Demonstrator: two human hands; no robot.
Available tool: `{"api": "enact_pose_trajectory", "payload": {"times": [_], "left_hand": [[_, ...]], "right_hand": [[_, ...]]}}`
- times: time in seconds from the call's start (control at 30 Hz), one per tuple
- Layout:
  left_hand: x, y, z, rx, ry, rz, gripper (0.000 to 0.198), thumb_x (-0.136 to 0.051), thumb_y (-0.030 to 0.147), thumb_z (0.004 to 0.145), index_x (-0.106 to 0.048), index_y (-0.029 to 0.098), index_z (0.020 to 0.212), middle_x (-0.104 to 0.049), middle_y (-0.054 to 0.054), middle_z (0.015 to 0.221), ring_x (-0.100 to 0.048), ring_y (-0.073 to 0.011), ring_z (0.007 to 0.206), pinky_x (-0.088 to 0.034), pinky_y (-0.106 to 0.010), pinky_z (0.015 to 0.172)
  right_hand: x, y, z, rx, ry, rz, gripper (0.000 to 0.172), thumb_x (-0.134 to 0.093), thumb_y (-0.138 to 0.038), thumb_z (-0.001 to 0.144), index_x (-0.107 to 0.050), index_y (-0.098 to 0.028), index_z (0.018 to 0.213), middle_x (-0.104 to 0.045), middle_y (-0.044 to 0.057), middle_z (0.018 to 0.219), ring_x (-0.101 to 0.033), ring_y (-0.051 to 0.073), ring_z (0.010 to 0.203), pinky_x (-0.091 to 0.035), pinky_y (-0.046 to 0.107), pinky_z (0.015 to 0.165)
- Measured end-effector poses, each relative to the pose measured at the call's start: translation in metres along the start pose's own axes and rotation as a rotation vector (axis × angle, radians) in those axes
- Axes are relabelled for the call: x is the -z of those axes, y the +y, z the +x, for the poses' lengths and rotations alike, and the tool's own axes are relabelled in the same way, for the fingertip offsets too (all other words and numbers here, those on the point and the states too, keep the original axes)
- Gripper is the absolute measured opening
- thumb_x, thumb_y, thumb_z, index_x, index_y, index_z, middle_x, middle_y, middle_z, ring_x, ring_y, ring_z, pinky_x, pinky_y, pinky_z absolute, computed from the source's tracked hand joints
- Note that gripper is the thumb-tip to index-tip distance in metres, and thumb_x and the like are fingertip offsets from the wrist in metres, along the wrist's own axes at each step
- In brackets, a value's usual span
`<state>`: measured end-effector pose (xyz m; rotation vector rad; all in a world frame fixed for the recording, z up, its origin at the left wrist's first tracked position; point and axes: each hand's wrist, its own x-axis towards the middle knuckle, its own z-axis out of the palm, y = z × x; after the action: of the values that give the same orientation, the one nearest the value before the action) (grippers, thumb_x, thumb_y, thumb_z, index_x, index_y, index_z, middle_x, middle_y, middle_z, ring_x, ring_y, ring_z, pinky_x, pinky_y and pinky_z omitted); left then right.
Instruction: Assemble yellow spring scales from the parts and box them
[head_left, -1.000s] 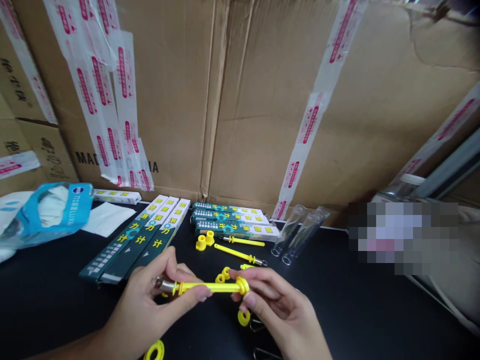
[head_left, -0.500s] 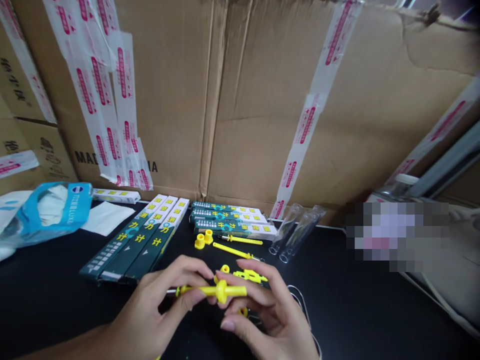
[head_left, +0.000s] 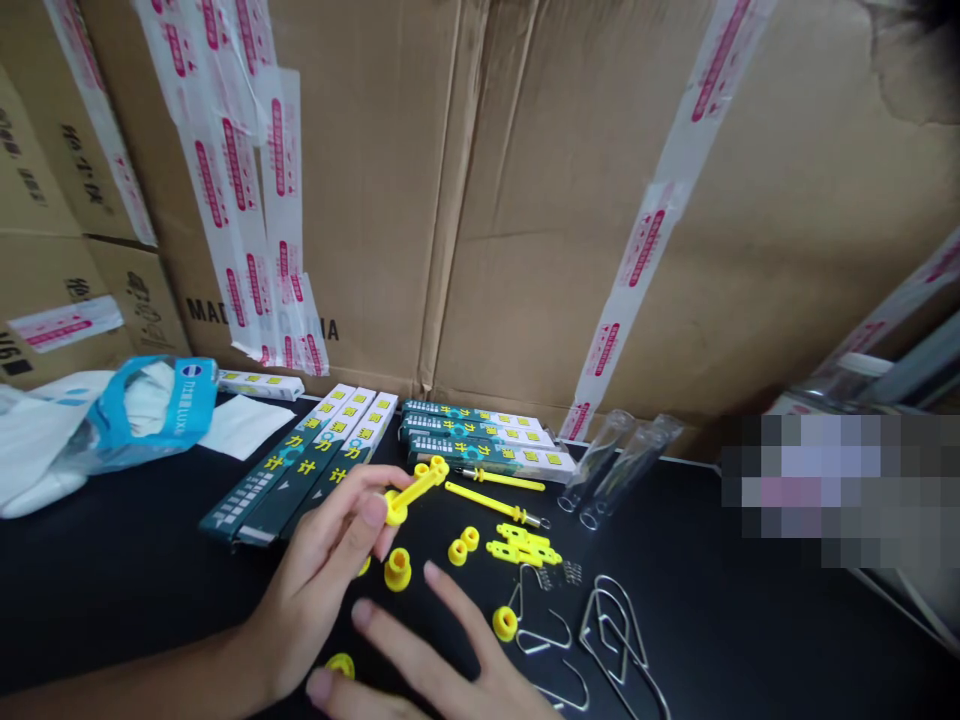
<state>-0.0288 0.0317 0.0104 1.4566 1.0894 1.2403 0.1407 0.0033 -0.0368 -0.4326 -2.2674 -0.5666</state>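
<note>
My left hand [head_left: 322,560] pinches a yellow plastic rod [head_left: 415,490] by the ringed collar near its lower end, with the rod tilted up to the right. My right hand [head_left: 442,650] is spread low over the black table, its fingers apart. A yellow flanged cap [head_left: 342,666] lies by its thumb; I cannot tell if they touch. Another flanged cap [head_left: 398,570] stands between the two hands. Two small yellow rings [head_left: 463,545] and a yellow collar [head_left: 505,624] lie to the right. Beyond are yellow rods with metal ends [head_left: 495,504] and flat yellow plates [head_left: 523,545].
Small springs [head_left: 572,572] and bent wire hooks [head_left: 615,640] lie at right. Clear tubes [head_left: 626,470] rest behind them. Printed narrow boxes [head_left: 322,455] lie at the back, before a tall cardboard wall [head_left: 375,200]. A blue tissue pack [head_left: 161,420] is at left.
My right hand has moved off the rod, down and left, with fingers spread. The rod in my left hand has swung from level to tilted and now points away. The view has shifted left.
</note>
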Motion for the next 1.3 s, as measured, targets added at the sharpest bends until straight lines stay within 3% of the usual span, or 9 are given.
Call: {"api": "enact_pose_trajectory", "payload": {"times": [0.07, 0.13, 0.3, 0.5, 0.7, 0.9, 1.03, 1.17, 1.3], "left_hand": [[0.001, -0.002, 0.002, -0.018, 0.021, 0.032, 0.038, -0.05, 0.062, 0.099, -0.06, 0.026, 0.105, -0.051, 0.006, 0.066, -0.049, -0.0135, 0.063, -0.04, -0.023, 0.06], [0.004, -0.005, 0.004, -0.044, 0.053, 0.075, 0.034, -0.046, 0.058, 0.101, -0.059, 0.026, 0.104, -0.051, 0.006, 0.066, -0.05, -0.0138, 0.063, -0.042, -0.024, 0.061], [0.004, -0.009, -0.001, -0.124, 0.117, 0.133, 0.026, -0.044, 0.049, 0.105, -0.059, 0.027, 0.101, -0.056, 0.004, 0.076, -0.055, -0.0143, 0.069, -0.046, -0.022, 0.065], [-0.003, -0.006, -0.012, -0.325, 0.041, 0.119, 0.022, -0.045, 0.04, 0.106, -0.063, 0.029, 0.102, -0.064, 0.004, 0.082, -0.056, -0.0123, 0.065, -0.046, -0.021, 0.062], [-0.002, -0.003, -0.009, -0.374, 0.015, 0.127, 0.019, -0.047, 0.032, 0.105, -0.065, 0.032, 0.102, -0.067, 0.006, 0.088, -0.062, -0.0111, 0.076, -0.048, -0.016, 0.072], [-0.005, 0.0, -0.009, -0.225, -0.042, 0.07, 0.016, -0.054, 0.039, 0.102, -0.067, 0.031, 0.105, -0.067, 0.003, 0.094, -0.063, -0.0124, 0.075, -0.052, -0.013, 0.06], [-0.002, -0.004, -0.004, -0.225, -0.09, 0.118, 0.015, -0.057, 0.038, 0.1, -0.064, 0.03, 0.11, -0.068, 0.0, 0.103, -0.067, -0.015, 0.082, -0.054, -0.016, 0.064], [0.001, -0.008, 0.001, -0.274, -0.129, 0.248, 0.011, -0.055, 0.038, 0.101, -0.061, 0.029, 0.102, -0.063, 0.005, 0.085, -0.062, -0.012, 0.069, -0.05, -0.016, 0.06], [0.001, -0.005, 0.001, -0.289, -0.169, 0.416, 0.016, -0.048, 0.038, 0.103, -0.058, 0.027, 0.096, -0.05, 0.008, 0.067, -0.047, -0.0108, 0.051, -0.038, -0.019, 0.049]], "right_hand": [[-0.011, -0.001, -0.003, -0.038, -0.058, -0.023, 0.033, -0.064, -0.042, 0.098, -0.065, -0.036, 0.131, -0.064, -0.012, 0.142, -0.043, 0.03, 0.146, -0.049, 0.057, 0.108], [-0.019, -0.001, -0.007, -0.095, -0.073, -0.005, 0.041, -0.065, -0.046, 0.096, -0.062, -0.034, 0.136, -0.066, -0.006, 0.141, -0.047, 0.039, 0.141, -0.058, 0.062, 0.096], [-0.024, -0.001, -0.012, -0.132, 0.0, 0.002, 0.039, -0.069, -0.037, 0.094, -0.065, -0.033, 0.133, -0.06, -0.009, 0.146, -0.053, 0.043, 0.134, -0.06, 0.058, 0.096], [-0.008, 0.011, 0.01, -0.156, -0.304, 0.141, 0.052, -0.056, -0.048, 0.1, -0.056, -0.021, 0.144, -0.058, -0.002, 0.149, -0.05, 0.043, 0.137, -0.045, 0.065, 0.11], [0.005, 0.026, 0.033, -0.229, -0.487, 0.228, 0.042, -0.049, -0.036, 0.104, -0.064, -0.01, 0.133, -0.071, 0.01, 0.134, -0.045, 0.035, 0.143, -0.028, 0.054, 0.124], [0.007, 0.036, 0.026, -0.275, -0.451, 0.127, 0.038, -0.051, -0.029, 0.104, -0.064, -0.01, 0.133, -0.067, 0.011, 0.139, -0.049, 0.038, 0.14, -0.035, 0.057, 0.12], [0.014, 0.04, 0.023, -0.256, -0.364, 0.043, 0.037, -0.055, -0.031, 0.102, -0.065, -0.009, 0.13, -0.065, 0.013, 0.142, -0.056, 0.04, 0.132, -0.046, 0.06, 0.111], [0.043, 0.042, 0.009, -0.203, -0.161, -0.025, 0.027, -0.057, -0.017, 0.099, -0.069, -0.008, 0.121, -0.077, 0.013, 0.123, -0.072, 0.034, 0.11, -0.061, 0.048, 0.09], [0.084, 0.053, -0.017, -0.254, -0.167, 0.039, 0.014, -0.065, -0.01, 0.088, -0.071, -0.016, 0.1, -0.084, 0.006, 0.086, -0.075, 0.026, 0.074, -0.062, 0.036, 0.063]]}}
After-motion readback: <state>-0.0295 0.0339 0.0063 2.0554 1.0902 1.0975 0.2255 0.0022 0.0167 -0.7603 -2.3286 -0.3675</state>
